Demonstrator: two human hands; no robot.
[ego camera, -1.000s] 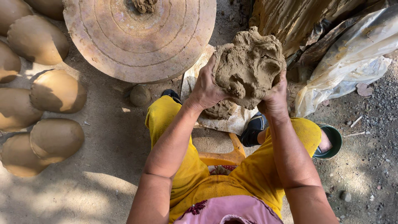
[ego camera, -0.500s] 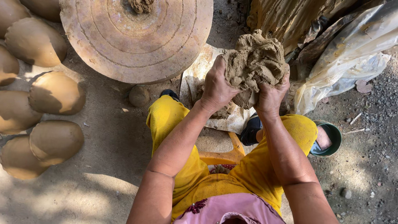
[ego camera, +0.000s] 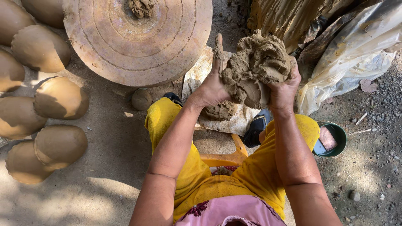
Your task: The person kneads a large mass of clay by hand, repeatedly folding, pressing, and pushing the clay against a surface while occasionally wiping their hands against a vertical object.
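A big lump of wet clay (ego camera: 255, 67) is being squeezed between the left hand (ego camera: 213, 86) and right hand (ego camera: 284, 90), both pressed around it. A round wheel (ego camera: 138, 39) is sitting left of the hands.

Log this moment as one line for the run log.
left hand: gripping clay lump | right hand: gripping clay lump | lump: held above cloth | round wheel: small clay bit on it

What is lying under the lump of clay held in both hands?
Below the clay lump, held by the left hand and right hand, a pale sheet on the ground carries a smaller clay wad. The lump and hands hide the rest of the sheet.
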